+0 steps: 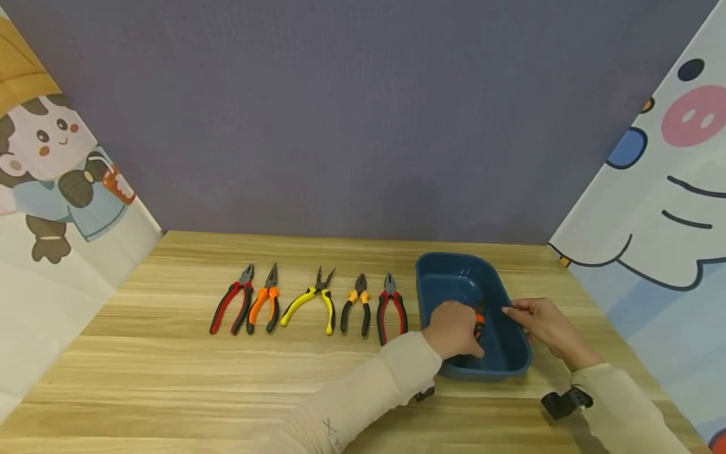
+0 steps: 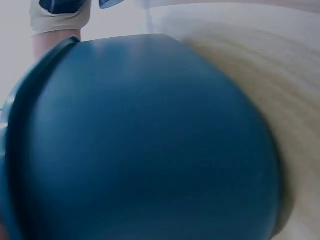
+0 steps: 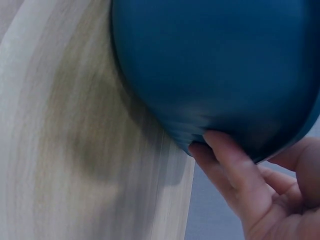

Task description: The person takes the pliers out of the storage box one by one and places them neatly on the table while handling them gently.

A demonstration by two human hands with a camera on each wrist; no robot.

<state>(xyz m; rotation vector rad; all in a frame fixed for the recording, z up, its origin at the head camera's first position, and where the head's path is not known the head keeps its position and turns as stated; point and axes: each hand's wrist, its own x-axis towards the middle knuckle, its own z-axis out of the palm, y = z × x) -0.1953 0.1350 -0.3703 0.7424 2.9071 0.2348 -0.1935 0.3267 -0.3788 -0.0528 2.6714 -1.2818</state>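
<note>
My left hand (image 1: 455,329) reaches over the near left side of a blue plastic bin (image 1: 518,359), its fingers curled round an orange-handled pair of pliers (image 1: 479,323) inside. Most of that tool is hidden by the hand. On the bin's right side, my right hand (image 1: 541,323) pinches the rim, thumb on top and fingers against the outer wall. Those fingers (image 3: 235,165) press the blue wall in the right wrist view. The bin's outer wall (image 2: 150,135) fills the left wrist view, which does not show the left hand's grip.
Left of the bin, several pliers lie in a row on the wooden table (image 1: 170,378): red-black pliers (image 1: 232,302), orange-black pliers (image 1: 265,302), yellow pliers (image 1: 312,299), yellow-black pliers (image 1: 357,302) and another red-black pair (image 1: 391,309). A grey panel (image 1: 351,126) stands behind.
</note>
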